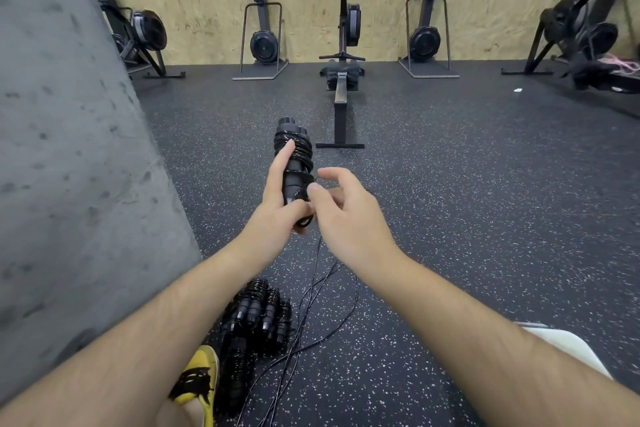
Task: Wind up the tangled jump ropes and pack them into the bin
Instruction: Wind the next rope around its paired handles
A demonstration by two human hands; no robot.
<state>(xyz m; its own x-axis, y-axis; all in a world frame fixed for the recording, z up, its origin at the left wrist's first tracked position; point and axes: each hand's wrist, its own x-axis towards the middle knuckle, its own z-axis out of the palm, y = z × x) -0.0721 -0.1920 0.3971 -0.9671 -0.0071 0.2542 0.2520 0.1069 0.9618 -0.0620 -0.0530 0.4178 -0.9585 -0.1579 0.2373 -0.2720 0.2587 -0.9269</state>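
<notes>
Possible trouble first. Below the fingers of the left hand (280, 208), on the floor: a pile of wound ropes (258, 312) beside a yellow shoe (199, 374), with loose cord (313, 274) lying next to it. Probably easy to snag this cord on the pile while winding, and so to drag a finished bundle open. Under the straight left forefinger: coils of rope on the handles (294, 163), apparently kept in place only by that finger's pressure, and likely to spring loose after a too early release. Between the two thumbs: a small loop at the lower end of the handles, by the look of it not yet tucked, and likely to slip out with a slack tail. Several strands hanging together under the fingers, hence a risk of winding in a wrong strand and making a new knot.

Now the pose. Left hand: raised in front, thumb and lower fingers wrapped around the lower part of the handles, forefinger stretched along the coils towards the top. Right hand (349, 215): just beside the left fingertips, fingers curled, thumb tip near the lower end of the handles. Holding the cord or only touching it: impossible to tell. No bin recognised, only a white edge (568, 347) far to the right of the right fingers, nature unclear.
</notes>
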